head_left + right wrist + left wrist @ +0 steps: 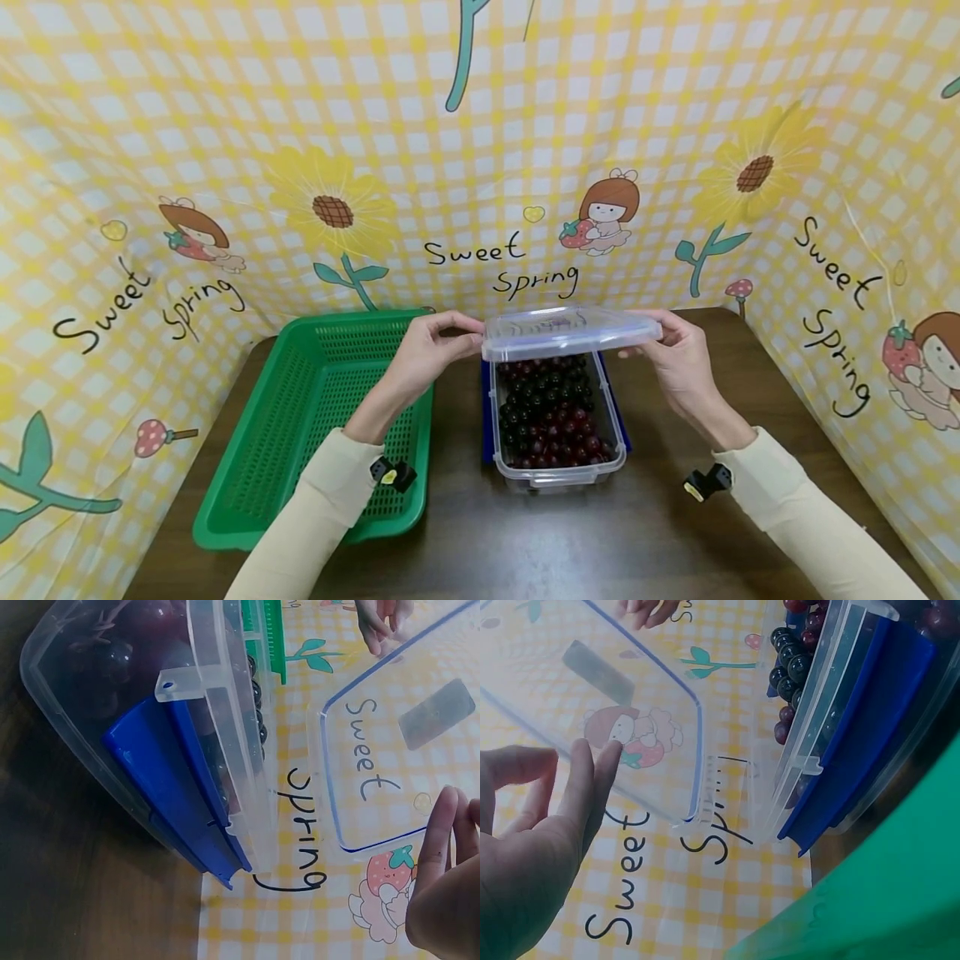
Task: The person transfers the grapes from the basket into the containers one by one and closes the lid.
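A clear plastic lid with a blue seal is raised above the far part of a clear plastic container. My left hand pinches the lid's left edge, and my right hand pinches its right edge. Inside the container lie dark grapes, some nearly black, others reddish. A blue side clip hangs down along the container's left wall; another blue clip hangs on the right wall. In the left wrist view the lid stands tilted, apart from the rim.
A green perforated basket stands on the table left of the container. The brown table is enclosed by a yellow checked cloth printed with flowers and figures at the back and both sides.
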The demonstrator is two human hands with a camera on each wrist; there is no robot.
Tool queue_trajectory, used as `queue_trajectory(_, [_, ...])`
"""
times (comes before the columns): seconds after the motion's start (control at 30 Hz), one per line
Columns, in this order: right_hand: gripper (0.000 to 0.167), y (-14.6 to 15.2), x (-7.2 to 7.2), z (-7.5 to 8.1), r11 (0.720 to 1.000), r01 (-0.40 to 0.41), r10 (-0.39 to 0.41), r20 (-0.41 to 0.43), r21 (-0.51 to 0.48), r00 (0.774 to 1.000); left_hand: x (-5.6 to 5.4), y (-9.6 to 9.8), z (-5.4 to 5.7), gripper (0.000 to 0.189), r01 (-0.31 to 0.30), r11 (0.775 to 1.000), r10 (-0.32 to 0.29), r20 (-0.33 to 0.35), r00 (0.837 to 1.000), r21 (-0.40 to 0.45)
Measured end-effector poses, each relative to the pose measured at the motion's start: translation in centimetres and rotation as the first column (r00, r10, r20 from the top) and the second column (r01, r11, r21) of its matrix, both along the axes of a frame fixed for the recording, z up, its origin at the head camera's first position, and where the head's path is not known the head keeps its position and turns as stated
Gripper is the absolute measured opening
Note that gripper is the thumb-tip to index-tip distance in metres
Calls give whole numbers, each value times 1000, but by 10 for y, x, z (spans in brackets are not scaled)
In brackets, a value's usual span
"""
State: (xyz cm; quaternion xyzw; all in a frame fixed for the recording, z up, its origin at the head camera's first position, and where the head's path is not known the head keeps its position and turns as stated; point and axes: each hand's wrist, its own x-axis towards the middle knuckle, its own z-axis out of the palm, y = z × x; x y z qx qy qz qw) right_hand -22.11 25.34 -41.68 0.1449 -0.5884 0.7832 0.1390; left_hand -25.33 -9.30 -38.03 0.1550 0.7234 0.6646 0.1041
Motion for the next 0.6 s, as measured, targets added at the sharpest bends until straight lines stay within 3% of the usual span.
queue_trajectory(0.13, [27,1,0,-4,999,-5,4,28,34,1000,1,5,-2,24,-50,998,49,39,998,24])
queue_trajectory(0.27, [23,1,2,-5,996,-48,37,139,72,990,0,10,-9,26,-110,993,111,33,993,-44])
queue_trajectory(0.43, [19,3,3,-3,987,-113,71,325,113,943,-1,15,-15,27,-115,991,120,73,990,-74])
queue_trajectory(0.53, [12,5,2,-3,973,-134,50,392,189,918,0,17,-15,30,-112,989,121,86,989,-98])
queue_trajectory(0.6, [18,4,1,-3,957,-140,23,411,256,911,0,19,-15,32,-111,985,121,71,990,-131])
